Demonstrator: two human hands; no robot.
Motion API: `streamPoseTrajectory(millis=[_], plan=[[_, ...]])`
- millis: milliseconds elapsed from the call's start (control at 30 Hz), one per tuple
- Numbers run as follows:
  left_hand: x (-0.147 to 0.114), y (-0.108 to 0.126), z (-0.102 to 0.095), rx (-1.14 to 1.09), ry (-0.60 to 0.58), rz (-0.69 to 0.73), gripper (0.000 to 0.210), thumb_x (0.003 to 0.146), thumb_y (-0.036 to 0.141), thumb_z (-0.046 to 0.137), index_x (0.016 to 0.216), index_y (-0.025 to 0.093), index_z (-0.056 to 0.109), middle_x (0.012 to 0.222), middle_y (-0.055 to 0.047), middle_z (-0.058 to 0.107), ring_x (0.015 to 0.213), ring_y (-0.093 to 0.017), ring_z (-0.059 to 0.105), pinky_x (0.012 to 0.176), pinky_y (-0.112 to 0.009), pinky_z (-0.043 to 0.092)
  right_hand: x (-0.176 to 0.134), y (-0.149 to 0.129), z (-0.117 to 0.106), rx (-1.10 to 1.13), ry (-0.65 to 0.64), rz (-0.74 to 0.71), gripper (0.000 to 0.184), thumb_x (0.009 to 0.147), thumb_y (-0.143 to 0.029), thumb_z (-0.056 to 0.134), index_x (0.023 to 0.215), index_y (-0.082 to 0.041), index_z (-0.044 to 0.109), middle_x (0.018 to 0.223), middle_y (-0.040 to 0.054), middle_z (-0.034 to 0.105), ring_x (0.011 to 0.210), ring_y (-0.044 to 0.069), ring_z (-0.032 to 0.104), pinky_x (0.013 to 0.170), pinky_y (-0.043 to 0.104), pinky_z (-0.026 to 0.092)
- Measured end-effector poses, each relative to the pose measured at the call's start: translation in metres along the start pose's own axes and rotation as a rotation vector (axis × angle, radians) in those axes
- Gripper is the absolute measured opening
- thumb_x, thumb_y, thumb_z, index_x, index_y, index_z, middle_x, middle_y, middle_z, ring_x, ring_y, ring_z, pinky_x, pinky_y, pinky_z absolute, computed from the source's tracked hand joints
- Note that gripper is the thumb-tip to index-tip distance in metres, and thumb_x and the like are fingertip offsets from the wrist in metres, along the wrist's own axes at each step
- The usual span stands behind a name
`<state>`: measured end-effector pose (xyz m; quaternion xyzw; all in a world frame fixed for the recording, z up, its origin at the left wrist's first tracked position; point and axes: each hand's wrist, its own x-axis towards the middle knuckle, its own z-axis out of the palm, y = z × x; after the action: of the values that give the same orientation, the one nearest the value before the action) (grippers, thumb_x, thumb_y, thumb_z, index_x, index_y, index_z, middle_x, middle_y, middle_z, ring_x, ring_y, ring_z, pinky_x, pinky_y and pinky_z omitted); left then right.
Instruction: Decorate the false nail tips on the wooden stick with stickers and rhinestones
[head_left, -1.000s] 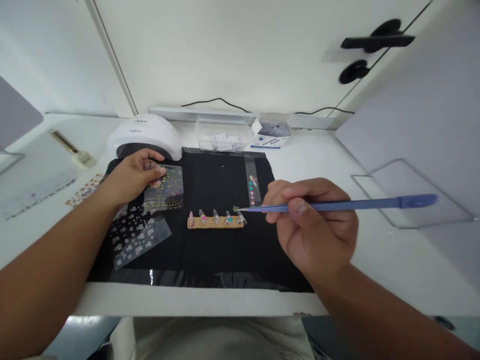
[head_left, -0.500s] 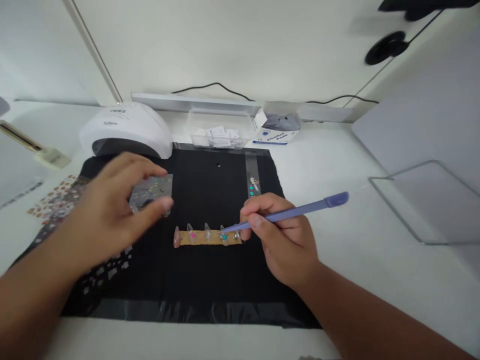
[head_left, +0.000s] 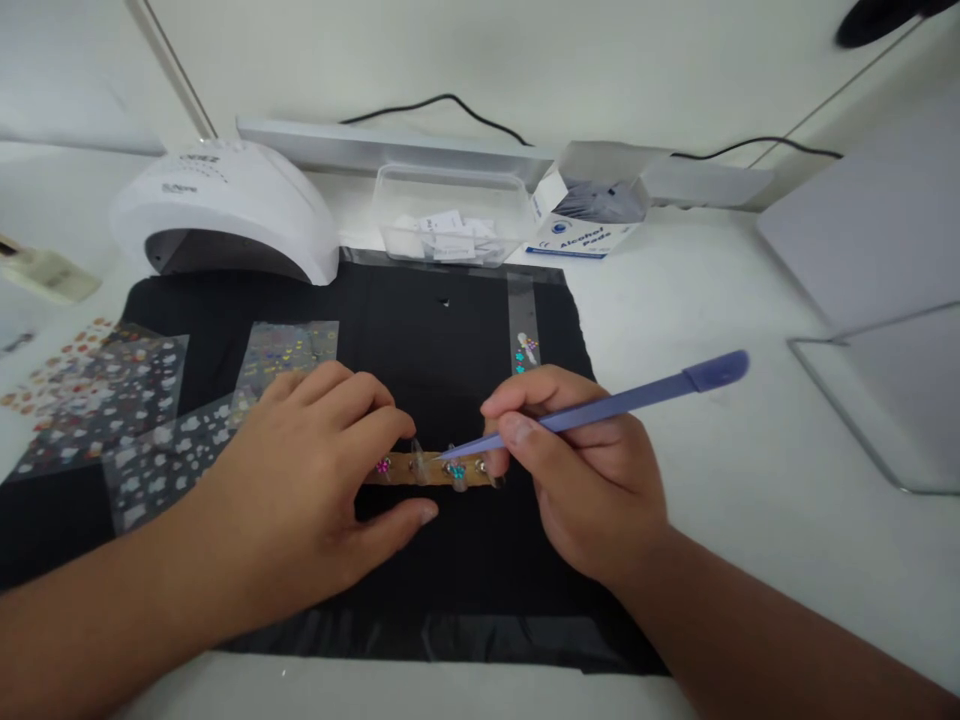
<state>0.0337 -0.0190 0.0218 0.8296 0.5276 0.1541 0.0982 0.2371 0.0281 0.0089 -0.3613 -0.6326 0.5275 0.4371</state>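
My right hand (head_left: 589,465) pinches a purple pointed tool (head_left: 645,397), apparently tweezers. Its tip reaches a clear false nail (head_left: 418,463) on a tan strip (head_left: 437,476). Beside that nail, one with a teal flower (head_left: 458,472) stands to the right and a pink flower (head_left: 383,466) shows on the left. My left hand (head_left: 330,470) holds nothing, its thumb and fingers apart around the left part of the strip. It hides the strip's left end. Whether a fingertip touches the clear nail, I cannot tell.
Clear sticker sheets (head_left: 289,342) lie left on the black mat (head_left: 405,340). A decorated clear strip (head_left: 523,310) lies right. Behind stand a white nail lamp (head_left: 232,190), a clear tray (head_left: 382,215) with white packets, and an alcohol pads box (head_left: 581,236). A metal frame (head_left: 847,430) is far right.
My left hand has let go of a clear sticker sheet, which now lies on the mat, and moved right to the strip. My right hand keeps its hold; the view has shifted closer.
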Motion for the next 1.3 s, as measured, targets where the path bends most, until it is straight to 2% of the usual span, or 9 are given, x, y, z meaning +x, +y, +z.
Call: streamPoseTrajectory(millis=[800, 1300], plan=[[0.0016, -0.0029, 0.0063, 0.032, 0.009, 0.031, 0.018, 0.088, 0.037, 0.058, 0.096, 0.022, 0.066, 0.093, -0.007, 0.066, 0.087, -0.029, 0.056, 0.071, -0.047, 0.045, 0.0056, 0.0014, 0.0034, 0.035, 0.008, 0.085, 0.012, 0.085, -0.018, 0.061, 0.079, -0.024, 0.069, 0.053, -0.0033, 0.057, 0.047, 0.012, 0.054, 0.045, 0.025, 0.048], [-0.0011, -0.0017, 0.0055, 0.040, 0.002, 0.023, 0.018, 0.089, 0.039, 0.057, 0.096, 0.024, 0.065, 0.092, -0.007, 0.066, 0.086, -0.028, 0.055, 0.072, -0.046, 0.043, 0.0075, 0.0022, 0.0060, 0.084, 0.016, 0.114, 0.011, 0.084, -0.017, 0.061, 0.079, -0.023, 0.068, 0.051, -0.0041, 0.056, 0.045, 0.011, 0.052, 0.043, 0.023, 0.048]])
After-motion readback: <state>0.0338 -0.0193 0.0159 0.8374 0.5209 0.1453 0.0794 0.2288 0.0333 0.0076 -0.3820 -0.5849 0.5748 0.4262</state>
